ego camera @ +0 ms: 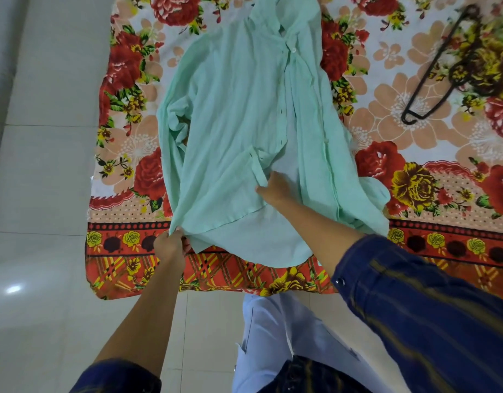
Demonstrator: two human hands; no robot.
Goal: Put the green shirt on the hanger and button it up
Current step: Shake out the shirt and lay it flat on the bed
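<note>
Two hands holding the green shirt (239,131) at its lower end, over a floral blanket (414,154) on the floor.

Nearest: dark blue striped sleeves (431,304) and pale trousers (276,336) over white floor tiles (40,165). Left hand (171,245) has its grip clamped on the shirt's near left hem corner, fingers curled round a bunch of fabric. Right hand (276,185) is further in, at the open front edge near the hem; its fingers are under the cloth, so can't tell whether that grip is closed. Shirt is pale mint, thin, wrinkled, front side up, placket open low down, white button (293,49) visible near the collar, sleeves bunched at both sides. Hem toward the person, collar at the far end. It lies mid-blanket, stretching away from both hands. Black hanger (440,66) lies far right on the blanket, well apart from the shirt.
</note>
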